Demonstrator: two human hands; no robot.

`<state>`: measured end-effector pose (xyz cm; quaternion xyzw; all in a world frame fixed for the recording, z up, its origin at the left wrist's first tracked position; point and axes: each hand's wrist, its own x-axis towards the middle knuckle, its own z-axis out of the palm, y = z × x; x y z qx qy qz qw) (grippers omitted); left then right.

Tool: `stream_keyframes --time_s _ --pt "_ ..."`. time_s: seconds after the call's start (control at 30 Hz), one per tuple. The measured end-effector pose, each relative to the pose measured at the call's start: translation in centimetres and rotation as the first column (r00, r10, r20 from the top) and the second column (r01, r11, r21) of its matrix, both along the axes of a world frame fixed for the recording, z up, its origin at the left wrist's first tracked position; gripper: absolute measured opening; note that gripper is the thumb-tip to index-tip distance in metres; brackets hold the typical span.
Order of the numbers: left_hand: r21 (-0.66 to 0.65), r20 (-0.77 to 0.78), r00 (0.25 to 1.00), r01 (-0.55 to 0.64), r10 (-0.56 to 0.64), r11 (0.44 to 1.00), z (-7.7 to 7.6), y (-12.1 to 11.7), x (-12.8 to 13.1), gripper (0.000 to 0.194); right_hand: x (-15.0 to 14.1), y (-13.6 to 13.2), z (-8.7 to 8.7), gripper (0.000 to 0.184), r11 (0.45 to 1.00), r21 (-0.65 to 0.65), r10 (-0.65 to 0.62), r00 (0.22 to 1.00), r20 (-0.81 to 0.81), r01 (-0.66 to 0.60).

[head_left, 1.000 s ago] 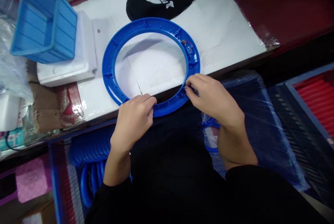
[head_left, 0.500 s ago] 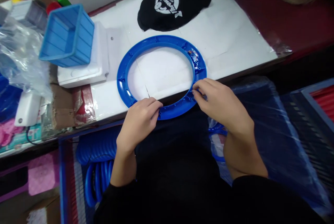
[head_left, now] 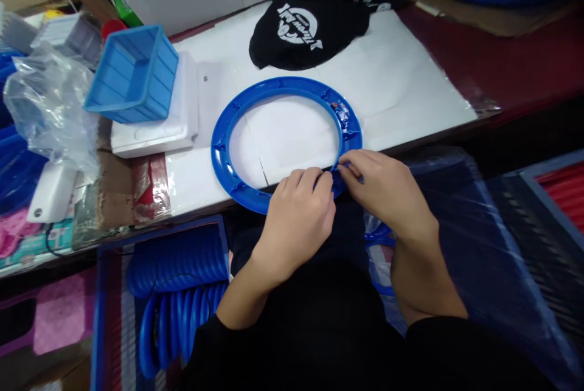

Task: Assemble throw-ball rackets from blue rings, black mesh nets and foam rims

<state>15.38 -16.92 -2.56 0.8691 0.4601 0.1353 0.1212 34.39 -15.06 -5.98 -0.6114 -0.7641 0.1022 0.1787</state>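
Nearest me, below the edge, was a blue plastic crate [head_left: 97,318] with ribbed, glossy blue curved pieces [head_left: 171,257] in it. Just above that, both my hands were on the glossy blue plastic ring [head_left: 220,154], open channel side up. My left hand [head_left: 298,217] was curled over the near rim, fingertips hidden, so I can't tell if it was really gripping. My right hand [head_left: 385,187] was pinching the rim at the near right, thumb and fingers close together; couldn't make out any small part between them.

The ring lay on the white-covered worktop [head_left: 396,93], near side poking past the front edge. That's what worried me: pressing hard on that overhang could've tipped it up, and a slip could've dropped it. A small cluster of dark, shiny parts [head_left: 342,116] sat in the channel just past my right hand, so a careless knuckle might've snagged it.

Farther back: a light-blue plastic bin [head_left: 128,78] on a white foam block [head_left: 152,140], then a black cloth bag [head_left: 337,32] with white print.
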Motion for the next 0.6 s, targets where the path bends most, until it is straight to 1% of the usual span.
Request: stream_keyframes --time_s 0.07,0.13,0.2,0.27,0.4,0.6 --pt "-0.046 -0.079 0.994 -0.074 0.07 0.996 -0.4 0.9 1.9 0.02 0.1 0.0 0.0 0.013 1.0 -0.019 -0.023 0.999 0.039 0.024" --pt "-0.118 -0.138 0.985 -0.118 0.102 0.986 -0.6 1.8 3.1 0.021 0.2 0.1 0.1 0.012 0.997 -0.039 -0.062 0.995 0.077 0.065" --pt "-0.177 -0.165 0.978 -0.156 0.127 0.972 -0.5 2.5 3.7 0.022 0.2 0.1 0.3 0.013 0.992 -0.064 -0.098 0.99 0.098 0.105" --pt "-0.21 -0.169 0.973 -0.194 0.16 0.958 -0.3 2.9 3.9 0.021 0.2 0.3 0.4 0.013 0.989 -0.096 -0.105 0.989 0.101 0.114" --pt "-0.224 -0.153 0.964 -0.247 0.217 0.943 -0.1 3.4 4.4 0.02 0.1 0.6 0.8 0.014 0.981 -0.147 -0.113 0.987 0.11 0.129" --pt "-0.219 -0.139 0.955 -0.287 0.262 0.932 -0.7 3.9 4.9 0.019 0.4 1.1 1.0 0.016 0.973 -0.202 -0.101 0.993 0.067 0.113"
